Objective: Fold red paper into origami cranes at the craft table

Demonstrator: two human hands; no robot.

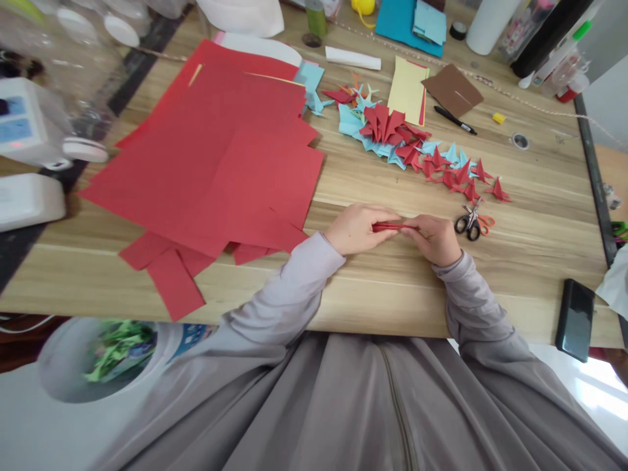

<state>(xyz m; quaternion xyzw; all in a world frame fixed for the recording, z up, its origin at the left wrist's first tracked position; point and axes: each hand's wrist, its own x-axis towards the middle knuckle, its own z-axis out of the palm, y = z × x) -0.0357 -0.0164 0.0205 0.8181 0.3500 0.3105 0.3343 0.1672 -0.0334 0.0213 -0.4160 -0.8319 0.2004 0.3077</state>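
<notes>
Between both hands is a narrow folded piece of red paper (387,226), held just above the wooden table near its front edge. My left hand (360,227) grips one end between thumb and fingers. At the other end, my right hand (434,237) pinches the paper with its fingertips. Beside the right hand lie scissors (472,224) with black and orange handles. Beyond the hands stretches a group of red folded paper cranes (461,173), with light blue ones (454,155) among them. Large red paper sheets (210,150) are stacked at the left.
Small red paper pieces (175,282) lie by the front edge. A phone (575,320) rests at the right corner. A black pen (455,120), brown paper (452,90) and yellow paper (407,90) lie farther back. A bin (61,360) with green scraps stands below the table.
</notes>
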